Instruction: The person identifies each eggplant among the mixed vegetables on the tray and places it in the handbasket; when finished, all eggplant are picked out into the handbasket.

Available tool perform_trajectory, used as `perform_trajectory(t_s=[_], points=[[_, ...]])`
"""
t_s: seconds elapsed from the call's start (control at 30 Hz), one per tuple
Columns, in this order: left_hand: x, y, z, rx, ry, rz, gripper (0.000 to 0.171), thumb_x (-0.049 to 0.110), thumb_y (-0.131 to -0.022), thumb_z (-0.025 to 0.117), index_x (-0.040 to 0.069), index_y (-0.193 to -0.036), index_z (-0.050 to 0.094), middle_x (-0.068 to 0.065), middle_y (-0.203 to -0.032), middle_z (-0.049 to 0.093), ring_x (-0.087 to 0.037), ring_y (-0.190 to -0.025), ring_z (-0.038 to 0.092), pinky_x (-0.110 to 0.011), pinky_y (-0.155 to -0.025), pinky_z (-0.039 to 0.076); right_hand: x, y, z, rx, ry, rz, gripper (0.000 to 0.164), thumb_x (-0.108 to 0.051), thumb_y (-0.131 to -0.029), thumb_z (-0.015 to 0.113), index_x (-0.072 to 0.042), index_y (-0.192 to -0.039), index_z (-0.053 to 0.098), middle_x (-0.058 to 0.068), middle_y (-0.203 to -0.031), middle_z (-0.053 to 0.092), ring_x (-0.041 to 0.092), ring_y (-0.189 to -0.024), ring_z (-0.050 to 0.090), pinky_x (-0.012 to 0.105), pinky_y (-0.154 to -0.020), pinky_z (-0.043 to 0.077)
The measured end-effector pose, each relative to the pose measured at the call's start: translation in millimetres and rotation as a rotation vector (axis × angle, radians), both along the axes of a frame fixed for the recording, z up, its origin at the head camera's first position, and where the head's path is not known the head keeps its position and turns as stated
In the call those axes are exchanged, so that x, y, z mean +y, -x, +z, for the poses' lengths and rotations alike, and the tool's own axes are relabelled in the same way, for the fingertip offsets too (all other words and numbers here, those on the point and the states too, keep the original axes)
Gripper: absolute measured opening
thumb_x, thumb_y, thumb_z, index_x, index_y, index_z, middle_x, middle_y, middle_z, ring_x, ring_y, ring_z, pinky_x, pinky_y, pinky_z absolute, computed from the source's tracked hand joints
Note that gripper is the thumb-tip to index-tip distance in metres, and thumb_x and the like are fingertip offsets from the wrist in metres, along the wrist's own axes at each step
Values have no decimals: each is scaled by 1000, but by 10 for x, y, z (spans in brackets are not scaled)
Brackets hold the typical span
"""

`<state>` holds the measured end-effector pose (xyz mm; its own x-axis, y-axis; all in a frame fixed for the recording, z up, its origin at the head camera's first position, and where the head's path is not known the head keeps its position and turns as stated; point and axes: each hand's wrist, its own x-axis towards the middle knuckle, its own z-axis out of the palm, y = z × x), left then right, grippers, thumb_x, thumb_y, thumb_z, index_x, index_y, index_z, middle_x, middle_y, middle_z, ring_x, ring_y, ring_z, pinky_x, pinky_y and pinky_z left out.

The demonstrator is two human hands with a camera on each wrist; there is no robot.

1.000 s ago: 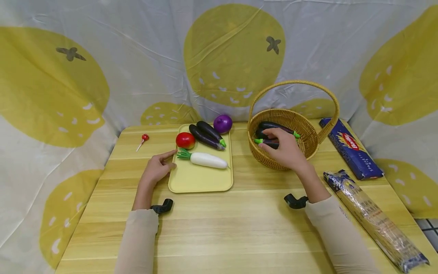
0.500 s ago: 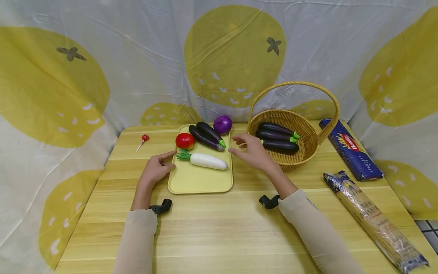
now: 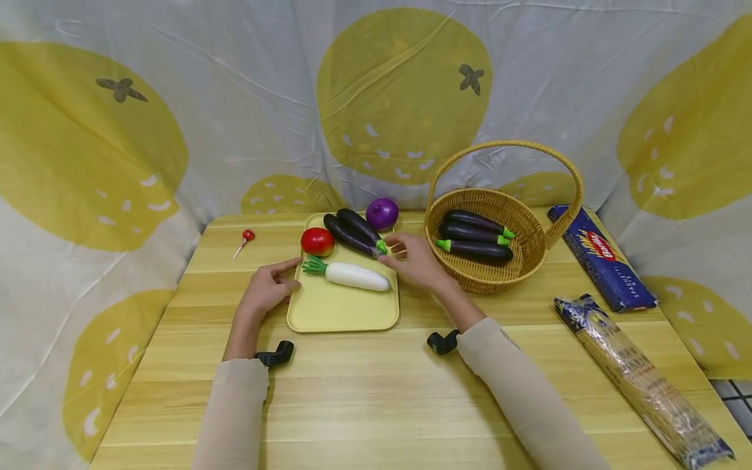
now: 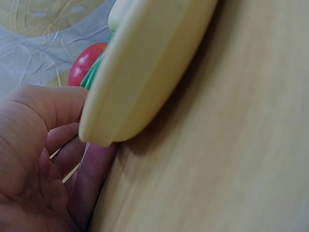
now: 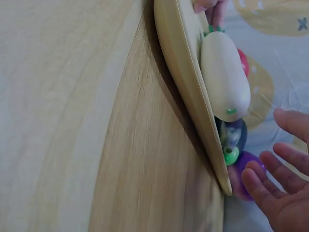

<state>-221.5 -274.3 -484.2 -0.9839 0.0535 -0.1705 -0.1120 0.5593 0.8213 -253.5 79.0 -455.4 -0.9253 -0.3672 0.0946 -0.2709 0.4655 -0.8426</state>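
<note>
On the table lies a pale yellow tray (image 3: 343, 316). My left hand (image 3: 267, 287) grips its left rim; in the left wrist view my thumb reaches over the rim (image 4: 125, 96) and other fingers lie beside and below it. My right hand (image 3: 414, 261) hovers at the tray's right edge, fingers loosely bent and holding nothing, close to the stem ends of two eggplants (image 3: 351, 236). In the right wrist view a gap separates the fingers from the green stem (image 5: 231, 155). A white radish (image 3: 357, 277), a red round fruit (image 3: 317, 242) and a purple onion (image 3: 382, 214) are at the tray too.
A wicker basket (image 3: 446, 264) with a tall handle stands right of the tray, with 3 eggplants (image 3: 478, 252) inside. Farther right lie a blue spaghetti box (image 3: 613, 267) and a clear pasta bag (image 3: 643, 375). A red lollipop (image 3: 247, 235) lies at the left.
My right hand has let go of an eggplant in the basket and moved left, out to the tray's right edge by the other eggplants. My left hand has stayed on the tray rim.
</note>
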Motion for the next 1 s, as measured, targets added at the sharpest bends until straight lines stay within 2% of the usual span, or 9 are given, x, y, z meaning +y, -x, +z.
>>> perform_trajectory(t_s=[0.2,0.37,0.63,0.83,1.0], points=[[-12,12,-9,-5,-11,-2,58,14,-91,72,25,-147,60,2,-60,47,-13,-52,50,-26,-52,48,-92,65,-52,-5,-9,-5,50,-24,-96,73,1,-138,60,18,-136,64,34,-122,62,45,-102,55],[-13,30,-9,4,-13,-2,58,15,-91,73,25,-147,60,2,-60,47,-13,-52,50,-26,-52,49,-150,126,-84,1,-73,-31,51,-28,-95,75,-4,-138,63,12,-135,65,30,-117,65,42,-98,56],[-18,23,13,-15,-15,11,58,16,-91,73,26,-147,60,1,-63,45,-14,-54,50,-26,-54,51,-255,227,-158,38,-145,-40,50,-27,-94,76,-5,-138,65,12,-135,65,28,-113,63,40,-96,54],[-17,18,21,-19,-14,5,59,15,-91,73,26,-148,59,2,-62,45,-12,-53,48,-25,-55,51,-327,276,-245,95,-180,-90,45,-25,-90,80,-5,-130,71,13,-122,69,26,-103,64,39,-91,54],[1,7,17,-29,-14,18,59,15,-92,72,27,-148,59,3,-61,45,-12,-53,46,-26,-55,51,-363,256,-243,129,-211,-111,40,-21,-90,80,-5,-126,73,12,-111,71,24,-95,62,36,-84,52]])
